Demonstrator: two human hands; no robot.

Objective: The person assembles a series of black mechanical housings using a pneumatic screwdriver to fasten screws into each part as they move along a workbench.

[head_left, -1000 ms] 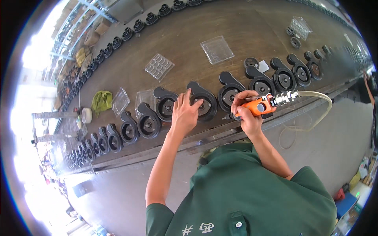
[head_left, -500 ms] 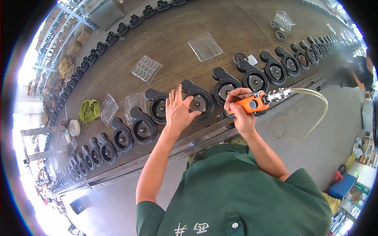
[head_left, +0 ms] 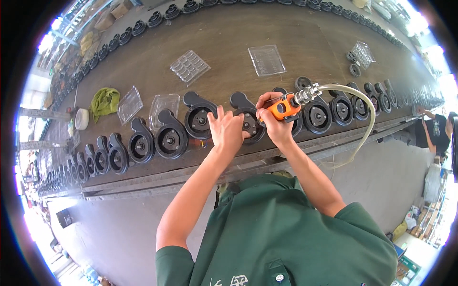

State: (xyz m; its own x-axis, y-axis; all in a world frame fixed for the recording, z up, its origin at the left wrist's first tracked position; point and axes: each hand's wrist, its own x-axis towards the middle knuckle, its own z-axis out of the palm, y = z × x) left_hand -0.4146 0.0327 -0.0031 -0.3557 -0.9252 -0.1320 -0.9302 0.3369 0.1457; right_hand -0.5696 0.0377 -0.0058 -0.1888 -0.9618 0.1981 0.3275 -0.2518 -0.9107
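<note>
A black round housing [head_left: 250, 125] with a curved neck and a metal centre lies on the bench. My left hand [head_left: 227, 129] grips its left side, thumb along the lower rim and fingertips on the upper part. My right hand [head_left: 276, 126] is wrapped round an orange air-powered driver [head_left: 285, 107], held sideways. The driver's working end points left at the right side of that housing; fingers hide whether it touches. A pale air hose [head_left: 369, 107] curves off its metal coupling. Just left stands another black housing [head_left: 198, 118].
Similar housings [head_left: 171, 138] line the bench edge [head_left: 191, 172] on both sides; another row [head_left: 155, 19] runs along the far side. Clear plastic trays [head_left: 190, 66], a green cloth [head_left: 105, 102] and a tape roll [head_left: 81, 119] lie about. A person [head_left: 436, 128] is at the far right.
My right hand has brought the driver leftward, up against the housing under my left hand. My left hand stays on that housing. The whole view has shifted slightly.
</note>
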